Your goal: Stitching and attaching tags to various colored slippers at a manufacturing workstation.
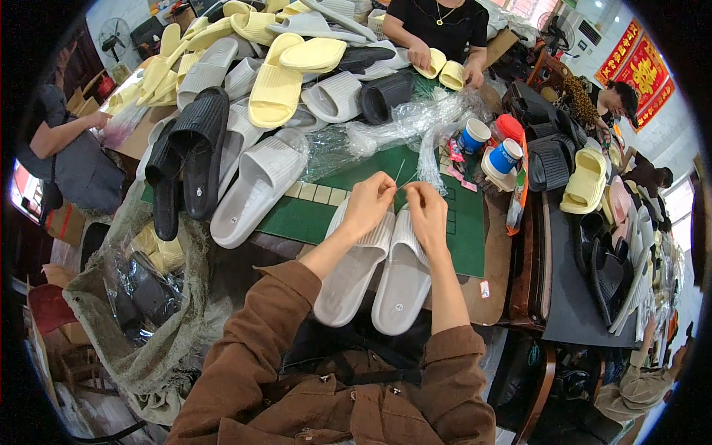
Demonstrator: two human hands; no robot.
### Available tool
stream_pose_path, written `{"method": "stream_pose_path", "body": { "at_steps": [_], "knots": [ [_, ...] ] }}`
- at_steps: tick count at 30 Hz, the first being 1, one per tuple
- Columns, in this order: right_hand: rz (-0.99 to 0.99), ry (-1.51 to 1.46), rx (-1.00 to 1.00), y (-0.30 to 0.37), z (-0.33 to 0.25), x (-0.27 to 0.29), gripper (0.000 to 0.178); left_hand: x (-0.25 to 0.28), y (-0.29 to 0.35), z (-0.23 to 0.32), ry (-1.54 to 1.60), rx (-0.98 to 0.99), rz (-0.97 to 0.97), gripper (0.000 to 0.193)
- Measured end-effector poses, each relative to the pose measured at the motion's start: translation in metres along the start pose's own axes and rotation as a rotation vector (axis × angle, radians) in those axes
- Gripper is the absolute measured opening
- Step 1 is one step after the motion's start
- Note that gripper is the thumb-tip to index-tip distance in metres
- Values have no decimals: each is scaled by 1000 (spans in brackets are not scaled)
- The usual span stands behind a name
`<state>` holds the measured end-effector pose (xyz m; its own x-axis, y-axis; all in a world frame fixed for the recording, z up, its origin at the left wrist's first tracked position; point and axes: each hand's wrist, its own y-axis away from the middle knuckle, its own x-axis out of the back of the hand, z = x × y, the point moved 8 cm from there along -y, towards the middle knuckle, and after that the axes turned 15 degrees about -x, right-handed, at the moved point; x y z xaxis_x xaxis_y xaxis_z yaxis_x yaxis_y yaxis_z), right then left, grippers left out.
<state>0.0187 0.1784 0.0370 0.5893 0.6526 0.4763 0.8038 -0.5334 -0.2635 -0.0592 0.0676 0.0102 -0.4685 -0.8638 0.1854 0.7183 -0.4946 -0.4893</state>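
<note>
A pair of light grey slide slippers point(400, 293) lies side by side in front of me at the table's near edge, toes away from me. Above their straps, my left hand point(371, 202) and my right hand point(426, 216) are close together with fingertips pinched. A thin pale strand point(401, 172) sticks up between them, and both hands seem to grip it. Its lower part is hidden by my fingers. Just beyond my right hand lies a bundle of similar pale strands point(430, 163).
Grey, black and yellow slippers point(274, 81) are heaped at the back left. Clear plastic bags point(386, 133) and paper cups point(506, 156) stand beyond my hands. A sack point(111, 326) of bagged slippers sits at left. Another person's hand point(420, 55) holds yellow slippers opposite. More slippers point(586, 182) cover the right table.
</note>
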Motion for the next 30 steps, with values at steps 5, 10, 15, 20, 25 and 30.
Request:
{"method": "stream_pose_path", "body": {
  "at_steps": [5,10,15,20,25,30],
  "knots": [
    [57,-155,-199,-5,22,9,19,-6,3,-4,-20,14,-63,9],
    [23,-378,-259,-8,33,10,21,-10,5,-1,-105,-37,-121,10],
    [-9,-371,-225,-7,28,8,20,-12,6,7,-181,-52,-168,11],
    [2,-426,-227,-7,34,13,17,-13,7,12,-250,-104,-190,12],
    [2,-539,-249,-7,36,13,13,-14,7,14,-243,-89,-205,12],
    [-110,-278,-203,-5,27,-2,10,-11,6,9,-187,-52,-174,12]
  ]
}}
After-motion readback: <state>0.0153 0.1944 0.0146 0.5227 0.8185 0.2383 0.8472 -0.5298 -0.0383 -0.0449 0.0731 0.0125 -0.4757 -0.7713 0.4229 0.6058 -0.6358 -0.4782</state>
